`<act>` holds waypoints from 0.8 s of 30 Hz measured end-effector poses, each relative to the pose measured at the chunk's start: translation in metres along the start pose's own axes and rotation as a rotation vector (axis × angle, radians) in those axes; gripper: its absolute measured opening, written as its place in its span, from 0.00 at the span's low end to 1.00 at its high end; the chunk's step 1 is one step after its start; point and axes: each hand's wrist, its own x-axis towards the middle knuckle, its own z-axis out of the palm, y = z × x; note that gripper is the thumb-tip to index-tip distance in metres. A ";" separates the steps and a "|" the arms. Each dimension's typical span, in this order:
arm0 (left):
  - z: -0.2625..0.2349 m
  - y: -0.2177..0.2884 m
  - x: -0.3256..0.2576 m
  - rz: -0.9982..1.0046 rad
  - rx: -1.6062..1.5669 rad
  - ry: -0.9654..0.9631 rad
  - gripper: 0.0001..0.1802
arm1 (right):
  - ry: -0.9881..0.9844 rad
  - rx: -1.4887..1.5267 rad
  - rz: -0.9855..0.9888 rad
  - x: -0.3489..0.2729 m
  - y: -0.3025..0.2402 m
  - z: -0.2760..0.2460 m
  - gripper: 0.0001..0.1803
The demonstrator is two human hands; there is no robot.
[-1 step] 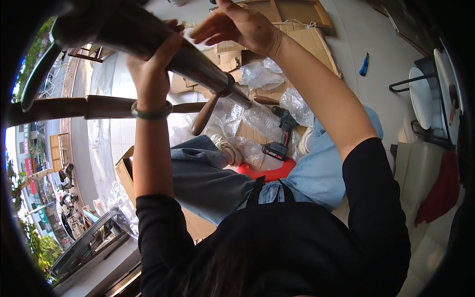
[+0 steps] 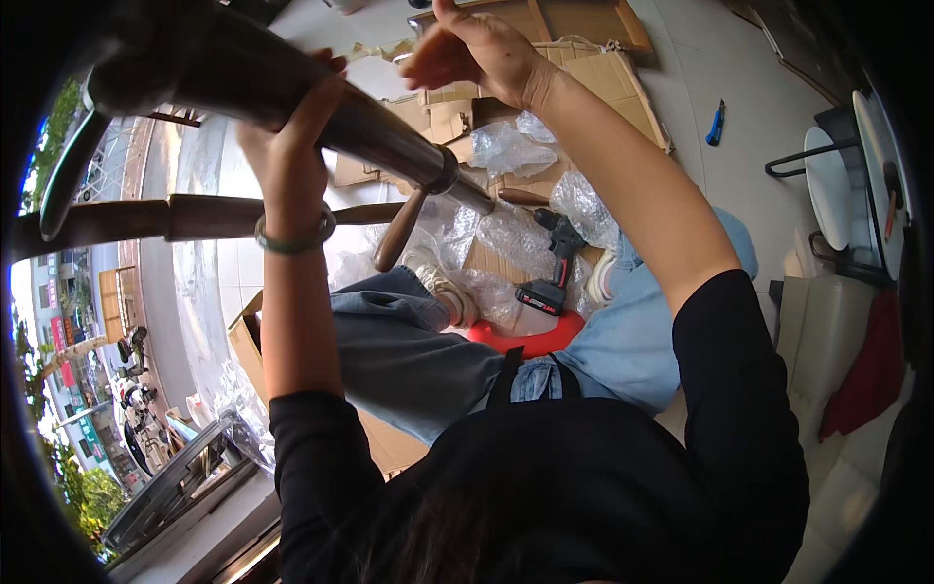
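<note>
A thick dark brown wooden post [image 2: 384,134] slants from the upper left down toward the middle, narrowing to a thin end below a ringed collar. My left hand [image 2: 292,146] is wrapped round its near side, a bangle on that wrist. My right hand [image 2: 486,56] is raised in the air to the right of the post, apart from it, fingers spread and slightly curled, with nothing in it. Curved wooden pegs [image 2: 399,234] stick out from the post. A long brown wooden piece [image 2: 209,216] runs across behind my left wrist; where it joins is hidden.
Between my feet a cordless drill [image 2: 559,258] stands among bubble wrap [image 2: 511,238]. A red curved object [image 2: 540,338] is close by. Flattened cardboard [image 2: 613,88] lies ahead, a blue utility knife [image 2: 717,125] on the floor at right. A pale padded seat [image 2: 832,326] stands farther right.
The post and my left hand have shifted slightly to the left and down. My right hand has drawn a little to the right, farther from the post.
</note>
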 end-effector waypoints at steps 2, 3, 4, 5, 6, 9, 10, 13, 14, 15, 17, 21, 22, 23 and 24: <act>0.001 0.001 -0.003 -0.013 -0.005 0.166 0.19 | 0.302 -0.322 0.229 -0.008 0.052 -0.035 0.30; -0.002 -0.002 -0.006 0.024 -0.023 0.193 0.19 | 0.330 -0.607 0.438 -0.020 0.084 -0.052 0.24; -0.007 -0.005 -0.009 0.043 -0.021 0.246 0.19 | 0.305 -0.854 0.622 -0.034 0.120 -0.063 0.21; -0.013 -0.009 -0.008 0.021 0.009 0.319 0.20 | 0.197 -1.025 0.625 -0.055 0.156 -0.073 0.18; -0.019 -0.014 -0.007 0.070 0.000 0.293 0.21 | 0.222 -1.074 0.797 -0.075 0.193 -0.075 0.15; -0.047 -0.020 0.003 -0.026 -0.124 0.182 0.32 | 0.362 -1.056 0.985 -0.126 0.278 -0.068 0.18; -0.058 -0.022 0.007 -0.039 -0.188 0.114 0.34 | 0.386 -1.043 1.052 -0.133 0.297 -0.063 0.20; -0.085 -0.028 0.017 -0.062 -0.288 -0.106 0.38 | 0.223 -1.184 1.077 -0.143 0.327 -0.055 0.15; -0.093 -0.031 0.021 -0.072 -0.367 -0.173 0.39 | 0.189 -1.251 1.043 -0.142 0.332 -0.056 0.15; -0.099 -0.033 0.022 -0.090 -0.347 -0.147 0.41 | 0.136 -1.319 0.998 -0.141 0.336 -0.058 0.15; -0.107 -0.038 0.028 -0.093 -0.362 -0.166 0.42 | 0.048 -1.399 0.936 -0.138 0.343 -0.065 0.15; -0.109 -0.047 0.035 -0.104 -0.391 -0.132 0.43 | -0.134 -1.499 0.825 -0.127 0.349 -0.079 0.18; -0.107 -0.049 0.036 -0.105 -0.354 -0.102 0.44 | -0.094 -1.507 0.795 -0.120 0.343 -0.080 0.18; -0.105 -0.050 0.036 -0.107 -0.324 -0.044 0.45 | -0.072 -1.497 0.816 -0.113 0.332 -0.079 0.18; -0.103 -0.052 0.035 -0.097 -0.367 0.014 0.46 | 0.052 -1.478 0.745 -0.104 0.316 -0.077 0.16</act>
